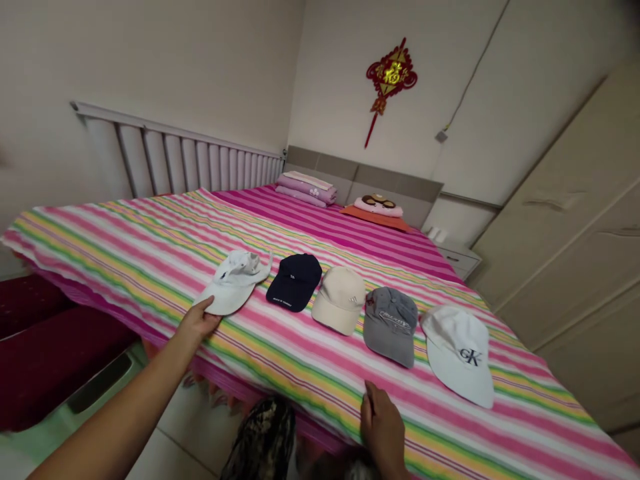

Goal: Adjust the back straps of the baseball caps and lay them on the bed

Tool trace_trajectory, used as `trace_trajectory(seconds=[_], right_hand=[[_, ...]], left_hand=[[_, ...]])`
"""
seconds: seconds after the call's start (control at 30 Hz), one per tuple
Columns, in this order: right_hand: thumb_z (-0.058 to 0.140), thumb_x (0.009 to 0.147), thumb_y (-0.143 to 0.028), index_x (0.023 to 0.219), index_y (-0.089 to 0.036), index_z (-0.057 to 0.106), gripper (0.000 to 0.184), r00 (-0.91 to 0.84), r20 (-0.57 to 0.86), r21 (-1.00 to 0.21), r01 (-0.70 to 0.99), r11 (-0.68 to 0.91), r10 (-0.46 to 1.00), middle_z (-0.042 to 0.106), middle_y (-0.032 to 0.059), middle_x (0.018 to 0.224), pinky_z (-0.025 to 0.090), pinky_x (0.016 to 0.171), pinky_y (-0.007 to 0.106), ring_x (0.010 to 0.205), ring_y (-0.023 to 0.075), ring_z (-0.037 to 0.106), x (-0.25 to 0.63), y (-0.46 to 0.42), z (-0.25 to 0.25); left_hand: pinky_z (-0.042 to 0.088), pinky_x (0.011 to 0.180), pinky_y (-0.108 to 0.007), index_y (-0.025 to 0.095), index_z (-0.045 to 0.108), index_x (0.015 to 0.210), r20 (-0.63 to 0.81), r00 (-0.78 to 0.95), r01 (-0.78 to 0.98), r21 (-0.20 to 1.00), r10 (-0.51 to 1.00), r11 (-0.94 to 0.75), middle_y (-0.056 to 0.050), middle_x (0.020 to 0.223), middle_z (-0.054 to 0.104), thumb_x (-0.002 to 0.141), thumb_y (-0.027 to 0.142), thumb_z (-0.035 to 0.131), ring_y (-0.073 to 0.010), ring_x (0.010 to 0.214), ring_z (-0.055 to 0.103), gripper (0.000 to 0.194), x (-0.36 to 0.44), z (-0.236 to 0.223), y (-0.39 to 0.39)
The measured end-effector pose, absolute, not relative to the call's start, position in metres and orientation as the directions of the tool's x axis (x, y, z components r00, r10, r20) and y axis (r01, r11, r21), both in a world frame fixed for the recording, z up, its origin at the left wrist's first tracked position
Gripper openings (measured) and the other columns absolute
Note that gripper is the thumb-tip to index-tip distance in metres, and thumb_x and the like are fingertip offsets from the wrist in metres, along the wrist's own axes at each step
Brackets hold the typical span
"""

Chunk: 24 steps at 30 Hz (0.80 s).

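Observation:
Several caps lie in a row on a bed with a striped pink, yellow and green sheet (150, 247). From the left: a light white cap (234, 283), a navy cap (295, 281), a beige cap (341, 299), a grey cap (391, 325) and a white cap with dark letters (460, 353). My left hand (199, 321) reaches out and pinches the brim of the leftmost white cap. My right hand (383, 427) rests flat on the sheet near the bed's front edge, below the grey cap, holding nothing.
Folded purple bedding (307, 189) and a pink pillow on an orange cloth (379, 208) lie at the headboard. A radiator (190, 160) lines the left wall. A dark red seat (45, 347) stands at left, a wardrobe (575, 247) at right, a nightstand (457, 257) beside it.

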State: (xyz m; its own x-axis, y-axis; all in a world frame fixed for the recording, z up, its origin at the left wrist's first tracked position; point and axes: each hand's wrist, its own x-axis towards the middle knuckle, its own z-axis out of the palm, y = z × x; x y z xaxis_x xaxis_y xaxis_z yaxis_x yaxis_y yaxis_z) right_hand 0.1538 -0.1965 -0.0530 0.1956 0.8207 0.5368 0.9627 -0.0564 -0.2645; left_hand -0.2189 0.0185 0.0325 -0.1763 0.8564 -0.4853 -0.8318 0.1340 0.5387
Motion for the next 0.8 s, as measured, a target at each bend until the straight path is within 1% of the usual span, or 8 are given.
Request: trace_trajectory(seconds=[0.1,0.17,0.27,0.37,0.47,0.5,0.6,0.8], right_hand=[[0.039,0.081,-0.023,0.103,-0.013,0.059,0.032,0.251,0.516,-0.305,0.947,-0.098,0.819,0.067,0.0104,0.084,0.048,0.06,0.029,0.07,0.0207,0.063,0.149,-0.199,-0.049],[0.042,0.078,-0.024,0.105,-0.014,0.058,0.033,0.355,0.442,-0.446,0.884,-0.141,0.824,0.066,0.01,0.085,0.047,0.06,0.031,0.071,0.0222,0.062,0.141,-0.2,-0.045],[0.051,0.075,-0.036,0.104,-0.015,0.059,0.037,0.473,0.167,-0.832,0.539,-0.134,0.865,0.065,0.0089,0.082,0.046,0.067,0.035,0.074,0.0245,0.06,0.119,-0.2,-0.034],[0.054,0.073,-0.049,0.092,-0.015,0.063,0.04,0.328,-0.009,-0.969,0.23,-0.089,0.945,0.067,0.0089,0.079,0.046,0.072,0.036,0.077,0.0252,0.061,0.089,-0.198,-0.019],[0.043,0.078,-0.057,0.094,-0.016,0.064,0.049,0.129,-0.112,-0.994,0.005,-0.113,0.985,0.069,0.0107,0.089,0.048,0.072,0.037,0.082,0.0246,0.063,0.063,-0.198,0.002],[0.041,0.079,-0.059,0.098,-0.016,0.063,0.052,0.011,-0.161,-0.965,-0.21,-0.155,0.987,0.068,0.012,0.095,0.047,0.075,0.039,0.086,0.0253,0.063,0.057,-0.198,0.01],[0.053,0.071,-0.06,0.098,-0.019,0.065,0.05,-0.067,-0.173,-0.743,-0.646,-0.175,0.983,0.068,0.0098,0.102,0.045,0.082,0.042,0.095,0.0265,0.06,0.05,-0.199,0.032],[0.07,0.066,-0.032,0.092,-0.021,0.069,0.028,0.021,-0.24,-0.588,-0.799,-0.128,0.97,0.071,0.0052,0.096,0.037,0.095,0.041,0.099,0.0239,0.059,0.059,-0.204,0.046]], left_hand=[[0.054,0.059,-0.018,0.015,0.053,0.115,-0.435,-0.151,-0.857,0.506,0.888,0.102,-0.003,0.075,0.07,0.081,0.002,0.038,-0.0103,0.058,0.064,0.04,-0.214,0.028,-0.006],[0.055,0.06,-0.02,0.018,0.051,0.119,-0.39,-0.094,-0.884,0.457,0.916,0.104,-0.004,0.079,0.07,0.079,0.0,0.037,-0.0119,0.062,0.065,0.046,-0.207,0.018,-0.032],[0.055,0.066,-0.024,0.022,0.046,0.125,-0.35,0.043,-0.893,0.407,0.936,0.193,-0.003,0.081,0.071,0.074,-0.006,0.037,-0.0142,0.067,0.066,0.059,-0.192,-0.006,-0.083],[0.052,0.076,-0.032,0.019,0.051,0.121,-0.348,0.272,-0.838,0.371,0.897,0.399,-0.005,0.077,0.071,0.066,-0.006,0.046,-0.0196,0.073,0.067,0.061,-0.173,-0.029,-0.136],[0.047,0.083,-0.034,0.015,0.06,0.11,-0.296,0.505,-0.75,0.314,0.811,0.582,-0.007,0.079,0.07,0.058,-0.003,0.056,-0.0232,0.082,0.065,0.055,-0.155,-0.042,-0.18],[0.046,0.085,-0.035,0.013,0.063,0.105,-0.272,0.565,-0.716,0.309,0.779,0.626,-0.007,0.08,0.07,0.056,-0.002,0.058,-0.0242,0.085,0.064,0.051,-0.15,-0.043,-0.191],[0.042,0.088,-0.036,0.012,0.067,0.093,-0.206,0.67,-0.637,0.334,0.714,0.694,-0.008,0.081,0.069,0.055,0.0,0.06,-0.0259,0.092,0.061,0.041,-0.139,-0.046,-0.215],[0.036,0.089,-0.038,0.015,0.065,0.094,-0.116,0.743,-0.576,0.39,0.659,0.718,-0.007,0.083,0.068,0.058,0.004,0.058,-0.0253,0.095,0.059,0.039,-0.135,-0.066,-0.228]])
